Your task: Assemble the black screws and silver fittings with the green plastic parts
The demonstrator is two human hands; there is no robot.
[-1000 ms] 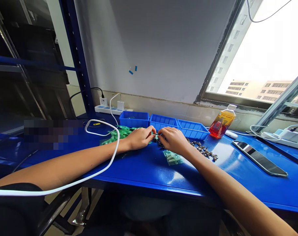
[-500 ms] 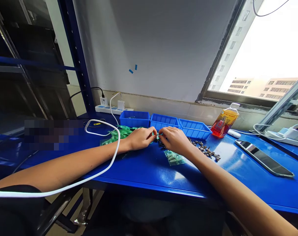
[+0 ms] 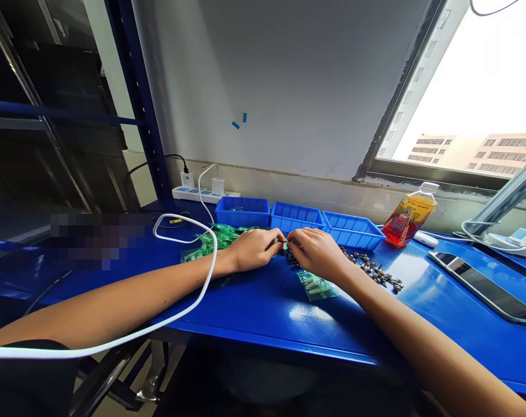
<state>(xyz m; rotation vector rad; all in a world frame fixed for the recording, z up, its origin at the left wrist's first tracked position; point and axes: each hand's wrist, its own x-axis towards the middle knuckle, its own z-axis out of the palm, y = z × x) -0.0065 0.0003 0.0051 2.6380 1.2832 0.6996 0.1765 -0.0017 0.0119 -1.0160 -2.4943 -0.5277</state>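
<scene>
My left hand [image 3: 254, 250] and my right hand [image 3: 318, 252] meet over the blue table, fingertips almost touching. Both are closed in a pinch on a small, thin dark piece [image 3: 285, 241] that spans the gap between them; its exact kind is too small to make out. Beside and behind my left hand lies a heap of green clear-plastic packets [image 3: 223, 236]. A single greenish packet with pale pieces [image 3: 317, 287] rests just below my right hand. Small metal screw-like parts [image 3: 373, 271] are scattered to the right, partly hidden by that hand.
Along the wall stand three blue bins: left [image 3: 241, 219], middle [image 3: 295, 221] and right [image 3: 353, 237]. A bottle of red liquid [image 3: 408, 217] and a phone [image 3: 484, 284] are on the right. A white cable [image 3: 210, 263] loops over my left forearm; a power strip [image 3: 180, 192] sits behind.
The view has shifted slightly, so the table items appear a little farther right and lower. Both hands keep their pinch on the small dark piece.
</scene>
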